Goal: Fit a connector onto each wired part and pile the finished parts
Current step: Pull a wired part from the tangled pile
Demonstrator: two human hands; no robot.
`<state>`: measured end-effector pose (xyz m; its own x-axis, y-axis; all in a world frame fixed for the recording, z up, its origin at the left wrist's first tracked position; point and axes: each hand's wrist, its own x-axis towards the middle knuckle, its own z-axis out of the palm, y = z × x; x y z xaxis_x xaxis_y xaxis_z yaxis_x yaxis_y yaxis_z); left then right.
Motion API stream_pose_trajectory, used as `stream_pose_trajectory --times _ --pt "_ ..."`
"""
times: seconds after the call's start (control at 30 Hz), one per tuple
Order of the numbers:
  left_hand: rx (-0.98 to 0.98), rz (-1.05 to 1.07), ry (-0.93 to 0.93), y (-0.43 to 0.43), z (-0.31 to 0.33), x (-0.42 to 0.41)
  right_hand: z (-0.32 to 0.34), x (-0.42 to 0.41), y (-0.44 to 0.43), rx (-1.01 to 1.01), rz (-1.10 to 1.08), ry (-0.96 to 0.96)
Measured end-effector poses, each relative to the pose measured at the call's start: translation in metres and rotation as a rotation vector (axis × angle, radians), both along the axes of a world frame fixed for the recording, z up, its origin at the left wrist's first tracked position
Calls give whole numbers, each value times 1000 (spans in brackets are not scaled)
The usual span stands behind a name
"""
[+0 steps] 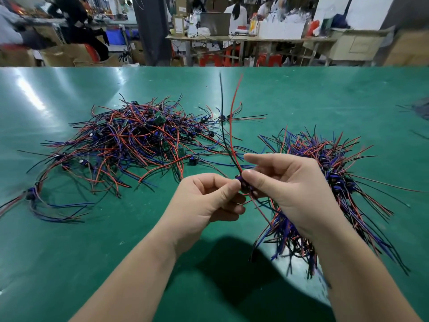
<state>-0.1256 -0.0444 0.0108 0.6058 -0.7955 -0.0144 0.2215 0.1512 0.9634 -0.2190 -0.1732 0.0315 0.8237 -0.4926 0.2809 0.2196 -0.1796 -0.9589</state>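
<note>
Loose pile (139, 135) of wired parts: left-centre of the desk (69, 252), toward the far edge. Your L hand (209, 198) & R hand (285, 182) both pinch one purple part (242, 182) mid-desk, red/black wires sticking up. Bundled pile (336, 177) lies toward the right edge, under your R wrist.

The one camera sits on my head and looks forward and down across the green table (92, 240), close enough that my forearms run in from the bottom edge. My left hand (209, 198) and right hand (285, 189) meet at a wired part (242, 182) just below the middle of the frame. The wide lens reaches the table's far edge high in the frame, and beyond it workbenches (250, 38), somewhat blurred, probably well away from me.
</note>
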Motion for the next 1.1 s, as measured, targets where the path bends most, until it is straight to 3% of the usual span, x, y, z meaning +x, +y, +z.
stream_pose_trajectory --times 0.13,0.3,0.4,0.47,0.6,0.77,0.87,0.93,1.0,1.1 --pt "-7 36 28 -1 0 2 7 -4 -17 162 -179 -113" --pt "93 184 -23 -4 -2 5 3 -18 -64 -171 -644 -57" --pt "116 240 -58 -6 -3 6 -5 -24 -77 -430 -780 131" --pt "110 265 -87 -6 -4 7 -6 -25 -79 -473 -819 158" --pt "150 357 -226 -5 -11 13 -9 -26 -80 -553 -851 361" --pt "339 548 -676 0 -23 24 -4 -26 -69 -709 -863 471" --pt "332 621 -803 0 -23 25 -3 -20 -54 -756 -703 551" --pt "363 640 -881 1 -23 29 -10 -17 -47 -809 -531 808" --pt "485 667 -994 3 -29 34 -17 -16 -46 -843 -379 1020" --pt "785 667 -1037 7 -36 42 -19 -19 -56 -843 -327 1046"
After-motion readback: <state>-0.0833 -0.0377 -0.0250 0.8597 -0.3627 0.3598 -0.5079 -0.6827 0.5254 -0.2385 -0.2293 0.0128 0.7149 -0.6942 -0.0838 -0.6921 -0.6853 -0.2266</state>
